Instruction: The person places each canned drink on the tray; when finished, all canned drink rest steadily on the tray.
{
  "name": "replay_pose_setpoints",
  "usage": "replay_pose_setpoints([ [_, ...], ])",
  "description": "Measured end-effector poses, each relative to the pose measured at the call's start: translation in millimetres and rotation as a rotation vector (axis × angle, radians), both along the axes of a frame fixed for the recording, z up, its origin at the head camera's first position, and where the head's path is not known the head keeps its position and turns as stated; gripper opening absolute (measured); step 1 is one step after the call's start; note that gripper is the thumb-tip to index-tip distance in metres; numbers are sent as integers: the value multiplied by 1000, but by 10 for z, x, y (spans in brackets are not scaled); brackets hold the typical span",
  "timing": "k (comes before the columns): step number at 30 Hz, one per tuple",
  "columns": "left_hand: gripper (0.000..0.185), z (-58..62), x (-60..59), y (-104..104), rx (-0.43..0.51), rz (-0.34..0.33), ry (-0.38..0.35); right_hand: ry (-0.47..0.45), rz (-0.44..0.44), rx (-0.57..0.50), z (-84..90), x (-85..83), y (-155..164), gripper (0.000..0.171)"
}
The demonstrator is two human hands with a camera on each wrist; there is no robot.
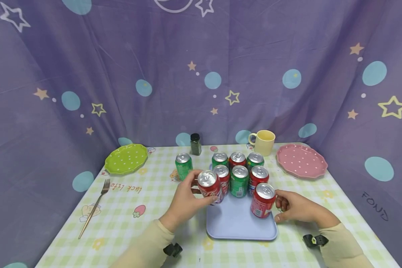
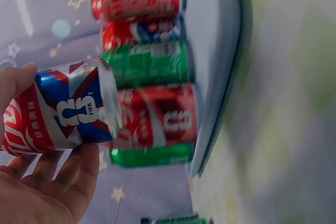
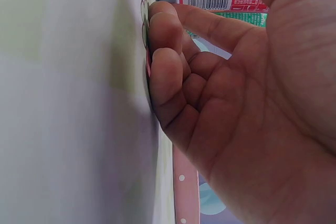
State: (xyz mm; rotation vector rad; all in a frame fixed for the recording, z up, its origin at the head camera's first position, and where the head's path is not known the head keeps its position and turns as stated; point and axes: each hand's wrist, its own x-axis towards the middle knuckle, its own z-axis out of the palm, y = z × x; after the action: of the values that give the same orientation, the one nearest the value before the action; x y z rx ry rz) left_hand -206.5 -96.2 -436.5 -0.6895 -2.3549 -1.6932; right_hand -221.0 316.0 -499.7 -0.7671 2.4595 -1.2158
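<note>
My left hand (image 1: 186,199) grips a red Coca-Cola can (image 1: 208,182), thumb on the near side and fingers round the far side. The left wrist view shows this can (image 2: 60,106) raised off the surface, its blue and red print facing the camera. It hangs over the left side of the light-blue tray (image 1: 234,227). On the tray stand several red and green soda cans in rows, with one red can (image 1: 263,201) nearest the front right. My right hand (image 1: 298,206) rests on the tablecloth at the tray's right edge, fingers loosely bent and holding nothing.
A green can (image 1: 183,167) stands on the table left of the tray. Behind are a dark-capped spice jar (image 1: 195,144) and a yellow mug (image 1: 264,142). A green plate (image 1: 126,159) and a fork (image 1: 95,208) lie left; a pink plate (image 1: 301,160) lies right.
</note>
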Motion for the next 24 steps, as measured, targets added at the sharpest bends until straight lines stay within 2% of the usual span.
replay_pose_setpoints([
  [10,70,-138,-41,354,-118,-55,-78,2,-6,12,8,6,-7,49],
  [15,73,-178,-49,488,-197,-45,-61,3,-5,-8,24,13,-13,49],
  [24,73,-182,-38,689,-324,-65,-38,3,-6,-19,19,12,-5,49],
])
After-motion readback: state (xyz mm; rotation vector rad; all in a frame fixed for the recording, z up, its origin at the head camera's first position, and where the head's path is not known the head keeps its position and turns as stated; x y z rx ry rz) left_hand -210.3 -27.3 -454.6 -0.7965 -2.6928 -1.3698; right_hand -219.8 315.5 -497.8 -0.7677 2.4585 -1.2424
